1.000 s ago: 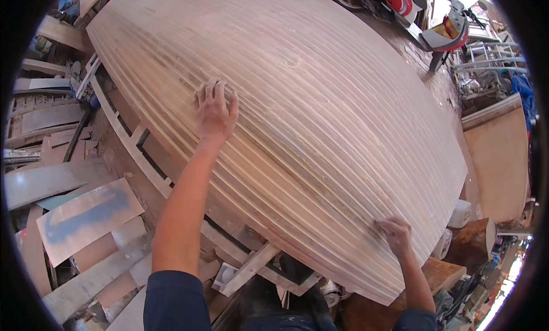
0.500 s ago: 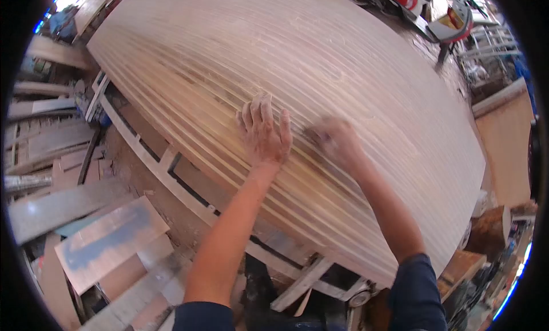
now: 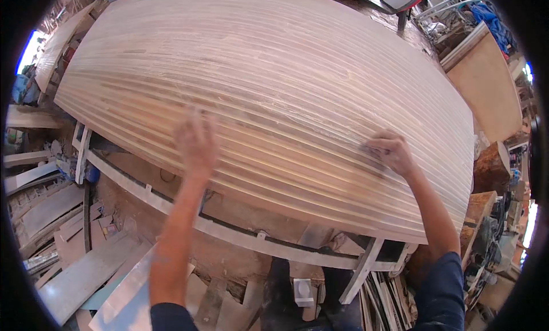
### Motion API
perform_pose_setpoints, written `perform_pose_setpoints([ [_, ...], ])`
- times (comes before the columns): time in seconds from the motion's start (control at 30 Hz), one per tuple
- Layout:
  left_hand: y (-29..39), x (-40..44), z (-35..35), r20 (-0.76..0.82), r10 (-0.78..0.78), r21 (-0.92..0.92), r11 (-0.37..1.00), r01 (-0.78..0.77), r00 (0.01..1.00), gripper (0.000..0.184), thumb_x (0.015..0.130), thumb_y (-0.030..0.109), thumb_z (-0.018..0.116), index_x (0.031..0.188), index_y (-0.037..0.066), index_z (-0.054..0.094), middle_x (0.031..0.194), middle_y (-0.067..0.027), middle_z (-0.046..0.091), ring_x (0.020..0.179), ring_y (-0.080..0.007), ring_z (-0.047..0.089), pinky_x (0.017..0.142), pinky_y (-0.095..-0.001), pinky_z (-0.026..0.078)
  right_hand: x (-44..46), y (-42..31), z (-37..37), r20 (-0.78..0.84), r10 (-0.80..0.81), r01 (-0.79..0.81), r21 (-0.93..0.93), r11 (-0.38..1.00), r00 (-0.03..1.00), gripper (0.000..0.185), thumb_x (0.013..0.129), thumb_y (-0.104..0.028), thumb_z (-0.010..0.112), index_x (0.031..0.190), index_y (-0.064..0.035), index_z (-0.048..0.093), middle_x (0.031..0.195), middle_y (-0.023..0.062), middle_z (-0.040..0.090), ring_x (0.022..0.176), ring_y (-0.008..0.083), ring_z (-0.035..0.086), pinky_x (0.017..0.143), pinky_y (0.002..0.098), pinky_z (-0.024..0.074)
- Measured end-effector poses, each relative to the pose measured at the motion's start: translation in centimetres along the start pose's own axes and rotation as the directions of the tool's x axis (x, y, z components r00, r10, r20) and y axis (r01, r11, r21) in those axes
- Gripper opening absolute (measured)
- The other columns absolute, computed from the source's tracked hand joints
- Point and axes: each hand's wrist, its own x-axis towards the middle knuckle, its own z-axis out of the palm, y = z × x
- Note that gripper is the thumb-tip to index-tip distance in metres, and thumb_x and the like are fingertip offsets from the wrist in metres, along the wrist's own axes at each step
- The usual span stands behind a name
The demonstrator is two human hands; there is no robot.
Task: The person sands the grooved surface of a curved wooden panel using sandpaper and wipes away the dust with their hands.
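The right hand (image 3: 393,151) has its fingers bunched and curled inward at the ridged wood, with a dark, blurred patch at the fingertips; whether they grip something thin I cannot tell. The left hand (image 3: 195,142) is smeared by motion, its fingers looking loosely extended and holding nothing visible, over the slats nearer the person; contact with the wood is unclear. Under both hands spreads a large wooden panel (image 3: 274,105), bowed like a shallow hull, narrowing to blunt ends and built of long, slim strips that curve side by side. Its ridges are pale and its grooves browner; the near flank shows warm yellow-tan, while the upper face is greyish pink with a chalky, dusty bloom and faint scuffs. Both forearms reach up and forward from dark sleeves (image 3: 440,291), the left nearly straight, the right slanting inward from the lower right. Below the panel's near edge runs a pale, curved frame (image 3: 257,243) with a slanting leg. Beyond, flat offcut boards (image 3: 86,274) lie overlapped at the left, and a rough brown log (image 3: 492,162), a smooth tan sheet (image 3: 486,85) and crumpled blue plastic (image 3: 492,22) sit at the right.
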Motion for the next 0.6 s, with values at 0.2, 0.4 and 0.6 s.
perform_pose_setpoints([
  [0.2, -8.4, 7.3, -1.2, 0.167, -0.391, 0.104, 0.92, 0.378, 0.905, 0.056, 0.108, 0.045, 0.045, 0.149, 0.008, 0.049, 0.157, -0.0161, 0.047, 0.144, -0.0398, 0.04, 0.118, -0.057, 0.029, 7.6, -6.2, 3.6, -0.039, -0.192, 0.191, -0.044, 0.981, 0.981, 0.03, 0.084, 0.0, 0.07, 0.11, -0.012, 0.08, 0.105, 0.0107, 0.074, 0.097, 0.0295, 0.069, 0.086, 0.0433, 0.0578],
  [0.4, -9.8, 8.3, 0.5, 0.144, -0.425, 0.212, 0.896, 0.392, 0.894, 0.061, 0.107, 0.047, 0.043, 0.154, 0.008, 0.045, 0.162, -0.0189, 0.039, 0.149, -0.0424, 0.034, 0.122, -0.0577, 0.022, 21.0, -16.3, 11.0, -0.052, -0.242, 0.247, 0.126, 0.961, 0.969, 0.03, 0.085, -0.001, 0.069, 0.111, -0.0094, 0.079, 0.102, 0.0135, 0.073, 0.091, 0.0322, 0.071, 0.084, 0.0444, 0.0588],
  [0.6, -9.8, 8.4, 0.4, 0.141, -0.443, 0.109, 0.896, 0.431, 0.885, 0.061, 0.107, 0.041, 0.043, 0.154, 0.002, 0.043, 0.163, -0.0198, 0.037, 0.15, -0.0428, 0.032, 0.123, -0.0577, 0.02, 34.7, -25.5, 19.2, 0.055, -0.239, 0.24, -0.001, 0.971, 0.969, 0.024, 0.085, -0.01, 0.067, 0.104, -0.0152, 0.08, 0.104, 0.0135, 0.074, 0.095, 0.0337, 0.072, 0.084, 0.0466, 0.0598],
])
